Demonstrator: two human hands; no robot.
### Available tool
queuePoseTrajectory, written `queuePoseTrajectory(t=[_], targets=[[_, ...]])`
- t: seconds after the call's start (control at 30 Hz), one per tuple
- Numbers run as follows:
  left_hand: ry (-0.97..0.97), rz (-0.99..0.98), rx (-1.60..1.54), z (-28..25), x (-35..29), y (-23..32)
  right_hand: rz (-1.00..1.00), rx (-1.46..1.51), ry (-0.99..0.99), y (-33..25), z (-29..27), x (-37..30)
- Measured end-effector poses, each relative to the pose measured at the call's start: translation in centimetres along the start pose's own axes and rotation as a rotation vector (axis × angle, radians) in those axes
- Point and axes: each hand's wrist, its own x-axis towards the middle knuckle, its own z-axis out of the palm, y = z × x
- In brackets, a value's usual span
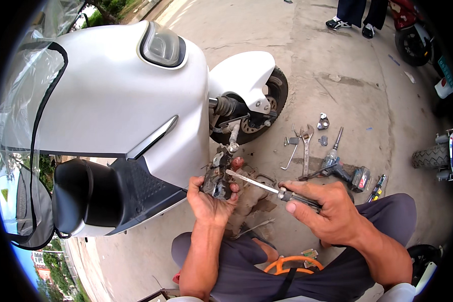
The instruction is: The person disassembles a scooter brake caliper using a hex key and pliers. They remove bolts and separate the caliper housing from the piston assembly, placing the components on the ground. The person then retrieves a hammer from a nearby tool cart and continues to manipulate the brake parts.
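Note:
My left hand (210, 210) is closed around a dark, greasy brake caliper (216, 182), holding it up beside the front of a white scooter (110, 85). A metal fitting and hose (233, 136) run up from the caliper toward the front wheel (279, 90). In my right hand (333, 211) is a flat-blade screwdriver (254, 182), gripped by its dark handle. Its shaft points left, and the tip is at the caliper's right side; whether it touches cannot be made out. The fingers partly cover the caliper.
On the concrete lie an adjustable wrench (306, 153), a hex key (292, 158), a cordless impact driver (334, 163), a small metal part (323, 121) and pliers (377, 189). An orange ring-shaped object (282, 260) is between my legs. Another person's shoes (338, 23) and parked two-wheelers (412, 43) stand farther off.

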Motion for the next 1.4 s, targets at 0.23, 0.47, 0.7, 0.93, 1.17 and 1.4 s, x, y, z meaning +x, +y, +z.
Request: queuePoseTrajectory(t=[0.23, 0.47, 0.7, 0.93, 1.17, 1.4], targets=[[0.014, 0.013, 0.068, 0.3, 0.1, 0.0, -0.086, -0.053, 0.043, -0.5, -0.5, 0.5], [0.094, 0.115, 0.355, 0.8, 0.0, -1.0, -0.158, -0.258, -0.012, -0.1, -1.7, 0.9], [0.069, 0.083, 0.196, 0.2, 0.3, -0.3, 0.283, 0.381, -0.111, 0.8, -0.5, 0.8], [0.061, 0.096, 0.202, 0.6, 0.2, -0.4, 0.194, 0.304, 0.014, 1.0, 0.6, 0.3], [-0.008, 0.076, 0.197, 1.0, 0.4, -0.7, 0.194, 0.083, -0.076, -0.5, -2.1, 0.5], [-0.024, 0.072, 0.187, 0.6, 0.4, -0.6, 0.232, 0.101, -0.097, 0.1, -2.0, 1.0]])
